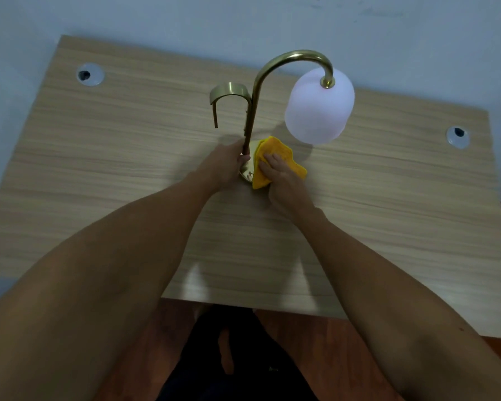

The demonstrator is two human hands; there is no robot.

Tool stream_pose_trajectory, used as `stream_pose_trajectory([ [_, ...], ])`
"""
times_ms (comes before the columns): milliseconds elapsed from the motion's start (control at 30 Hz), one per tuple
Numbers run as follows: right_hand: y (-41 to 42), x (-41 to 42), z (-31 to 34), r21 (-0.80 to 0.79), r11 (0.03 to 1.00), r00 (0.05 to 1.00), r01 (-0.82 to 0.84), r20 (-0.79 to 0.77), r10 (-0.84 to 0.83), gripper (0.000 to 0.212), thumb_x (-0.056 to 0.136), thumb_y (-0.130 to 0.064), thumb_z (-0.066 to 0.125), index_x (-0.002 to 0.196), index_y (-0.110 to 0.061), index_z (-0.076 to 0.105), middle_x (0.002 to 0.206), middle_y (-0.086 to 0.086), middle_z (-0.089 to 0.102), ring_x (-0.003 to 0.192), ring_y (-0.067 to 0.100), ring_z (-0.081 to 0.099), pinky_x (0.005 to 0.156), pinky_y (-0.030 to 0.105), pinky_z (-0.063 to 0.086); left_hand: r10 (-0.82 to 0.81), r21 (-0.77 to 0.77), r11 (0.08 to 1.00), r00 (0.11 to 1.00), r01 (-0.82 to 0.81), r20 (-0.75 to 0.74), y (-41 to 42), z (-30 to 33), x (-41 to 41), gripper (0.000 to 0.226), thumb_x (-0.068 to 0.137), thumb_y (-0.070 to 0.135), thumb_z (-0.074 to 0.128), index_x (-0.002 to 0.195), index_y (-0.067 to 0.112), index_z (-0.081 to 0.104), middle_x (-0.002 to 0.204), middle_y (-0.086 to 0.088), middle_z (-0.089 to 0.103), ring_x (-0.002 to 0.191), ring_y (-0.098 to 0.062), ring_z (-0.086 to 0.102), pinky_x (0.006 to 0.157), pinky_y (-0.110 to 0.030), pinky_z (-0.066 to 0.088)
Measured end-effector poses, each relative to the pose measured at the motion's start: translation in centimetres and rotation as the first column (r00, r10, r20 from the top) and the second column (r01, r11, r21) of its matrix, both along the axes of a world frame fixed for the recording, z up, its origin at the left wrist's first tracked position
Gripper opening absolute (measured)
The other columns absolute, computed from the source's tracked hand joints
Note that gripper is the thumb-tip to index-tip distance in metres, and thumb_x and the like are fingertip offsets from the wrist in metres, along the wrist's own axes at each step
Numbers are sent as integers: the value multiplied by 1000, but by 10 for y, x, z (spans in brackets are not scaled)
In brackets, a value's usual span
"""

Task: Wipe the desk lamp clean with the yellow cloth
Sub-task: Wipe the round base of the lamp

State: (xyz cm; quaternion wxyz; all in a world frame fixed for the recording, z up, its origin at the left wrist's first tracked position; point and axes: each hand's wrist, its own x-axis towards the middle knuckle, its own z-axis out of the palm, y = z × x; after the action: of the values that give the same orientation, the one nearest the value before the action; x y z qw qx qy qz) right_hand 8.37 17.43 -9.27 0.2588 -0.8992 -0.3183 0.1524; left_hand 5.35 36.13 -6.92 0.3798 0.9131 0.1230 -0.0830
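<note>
My right hand [281, 180] is closed on the yellow cloth [275, 160], fingers spread over the top of it and pressing it down onto the right side of the brass base [248, 172] of the desk lamp [272, 111]. The cloth is bunched under my palm; its folds stick out past my fingertips on the far side and hang over to the right, down onto the desk [99, 169]. My left hand [226, 166] is wrapped narrowly around the bottom of the lamp's stem [250, 117], just where it meets the base, with fingers curled at the stem and the thumb side hidden from me. Only a small shiny patch of the base shows between my two hands.

From my left hand the stem rises away from me, then arches over to the right and ends in a frosted white shade [320, 108] that hangs above the desk, right of the cloth and further off. A shorter flat brass hook [229, 96] curves off the stem to the left.

The lamp stands near the middle of the pale wood-grain desk. There is a round cable hole [90, 74] at the far left and another cable hole [458, 136] at the right. Beyond the far edge is a pale blue wall [243, 18].
</note>
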Motion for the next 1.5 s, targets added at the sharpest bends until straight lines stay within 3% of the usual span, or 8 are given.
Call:
stream_pose_trajectory([
  [233, 11, -10, 2, -187, 965, 973, -186, 104, 208, 55, 95, -5, 45, 149, -18, 44, 161, 16, 31, 149, 46, 21, 119, 63, 15, -47, 20, 999, 998, 46, 47, 1, 2, -1, 25, 102, 20, 53, 124, 9, 60, 104, -16, 72, 94, -32, 66, 74, -25, 36],
  [467, -13, 1, 11, -206, 911, 919, -357, 95, 382, 54, 95, 5, 43, 147, -7, 45, 161, 20, 30, 150, 46, 19, 122, 57, 16, -52, 47, 998, 998, 51, 21, 0, 4, -1, 24, 102, 21, 52, 124, 13, 58, 87, 0, 60, 78, -15, 56, 75, -28, 39],
  [600, -29, 11, 17, -138, 952, 957, -274, 64, 285, 52, 93, 11, 43, 143, -2, 49, 159, 22, 32, 150, 42, 24, 121, 52, 27, -29, 37, 999, 1000, 29, 8, 0, 4, -1, 20, 103, 21, 51, 118, 12, 59, 88, 0, 61, 77, -13, 55, 72, -24, 37],
  [700, -11, 9, 17, -147, 967, 973, -208, 66, 219, 53, 94, 6, 45, 146, -4, 46, 160, 20, 30, 151, 40, 23, 122, 48, 23, -30, 38, 999, 999, 30, -14, -1, 6, 1, 22, 103, 20, 51, 120, 9, 58, 94, -8, 65, 82, -18, 58, 75, -27, 38],
  [867, 12, -15, 7, -166, 949, 955, -270, 84, 286, 56, 95, 0, 44, 150, -7, 40, 162, 19, 26, 152, 41, 16, 126, 50, 9, -38, 25, 999, 999, 38, -17, -2, 10, -1, 27, 103, 19, 50, 127, 10, 57, 95, -5, 62, 87, -19, 57, 80, -29, 40],
  [1033, -14, -11, 13, -119, 916, 916, -383, 81, 394, 49, 92, 10, 46, 140, 1, 52, 154, 26, 38, 146, 48, 28, 122, 57, 21, -50, 37, 998, 998, 51, -42, -2, 12, 0, 26, 104, 22, 49, 126, 12, 57, 92, -3, 62, 82, -17, 57, 76, -29, 41],
  [1200, -34, -6, 21, -81, 940, 937, -331, 87, 338, 50, 82, 18, 50, 130, 7, 60, 145, 30, 49, 138, 52, 40, 114, 60, 37, -48, 38, 998, 997, 50, -53, -2, 14, 0, 24, 104, 22, 49, 124, 12, 57, 94, -4, 61, 84, -16, 56, 76, -28, 39],
  [1500, -4, -13, 26, -103, 890, 888, -444, 84, 452, 46, 87, 13, 49, 131, 8, 58, 148, 31, 44, 141, 54, 35, 119, 60, 28, -58, 32, 998, 994, 62, -95, -2, 18, 2, 31, 104, 23, 48, 131, 11, 56, 112, -17, 69, 104, -32, 63, 83, -30, 39],
])
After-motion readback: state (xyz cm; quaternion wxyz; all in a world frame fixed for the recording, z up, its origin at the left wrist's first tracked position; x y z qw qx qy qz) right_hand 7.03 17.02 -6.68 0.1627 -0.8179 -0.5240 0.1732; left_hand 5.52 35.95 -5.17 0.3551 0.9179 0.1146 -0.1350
